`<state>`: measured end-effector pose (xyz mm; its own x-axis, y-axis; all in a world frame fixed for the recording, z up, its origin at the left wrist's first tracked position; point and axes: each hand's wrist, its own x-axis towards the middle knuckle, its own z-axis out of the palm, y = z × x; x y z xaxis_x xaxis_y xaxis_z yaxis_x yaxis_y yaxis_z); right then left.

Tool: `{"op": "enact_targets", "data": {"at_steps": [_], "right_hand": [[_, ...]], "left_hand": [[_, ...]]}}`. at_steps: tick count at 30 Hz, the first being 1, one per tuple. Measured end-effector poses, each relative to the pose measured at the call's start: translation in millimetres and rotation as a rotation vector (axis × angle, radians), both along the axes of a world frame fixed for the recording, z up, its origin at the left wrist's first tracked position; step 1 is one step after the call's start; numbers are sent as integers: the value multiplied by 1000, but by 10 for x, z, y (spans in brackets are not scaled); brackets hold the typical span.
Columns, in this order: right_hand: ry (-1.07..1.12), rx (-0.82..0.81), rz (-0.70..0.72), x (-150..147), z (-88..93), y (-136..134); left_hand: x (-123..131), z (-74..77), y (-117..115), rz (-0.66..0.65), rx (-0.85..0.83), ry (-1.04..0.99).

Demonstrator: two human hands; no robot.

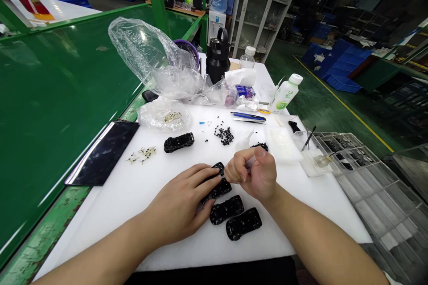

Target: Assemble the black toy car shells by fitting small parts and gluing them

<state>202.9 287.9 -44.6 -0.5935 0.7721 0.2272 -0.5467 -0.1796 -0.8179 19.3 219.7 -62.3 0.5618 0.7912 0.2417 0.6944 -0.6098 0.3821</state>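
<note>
My left hand [182,202] lies over a black toy-car chassis [219,185] on the white foam mat [133,196], fingers pressed on it and holding it down. My right hand [254,173] hovers just right of that chassis with thumb and fingers pinched together; what they pinch is too small to make out. Two more black chassis plates [227,209] [244,223] lie side by side just in front of my hands. Another chassis [179,142] rests farther back on the left.
Small black parts sit in piles [224,135] [260,146]. White sprue bits [142,155] lie left, beside a dark tablet [103,152]. Plastic bags [157,64], a black kettle [217,60], bottles [286,93] stand behind. A clear compartment tray [361,173] fills the right side.
</note>
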Motion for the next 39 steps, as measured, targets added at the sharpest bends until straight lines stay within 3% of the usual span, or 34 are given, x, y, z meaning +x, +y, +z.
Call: {"op": "enact_targets", "data": {"at_steps": [23,28,31,35,37,39], "right_hand": [[31,42,33,18,-29,35],[-216,93,31,-4,-66,-31],[-248,82,24,25,149,-61],[292,-155,-111,391,683,-30],[439,-84,-18,680,880,-18],[233,97,127,928,954,-30]], "left_hand": [[-4,-24,-2,3,9,-3],[28,22,6,13,-12,-16],[37,24,-12,33,6,3],[11,18,-37,130,89,107],[-6,35,-38,179,112,140],[-10,63,-26,225,137,133]]}}
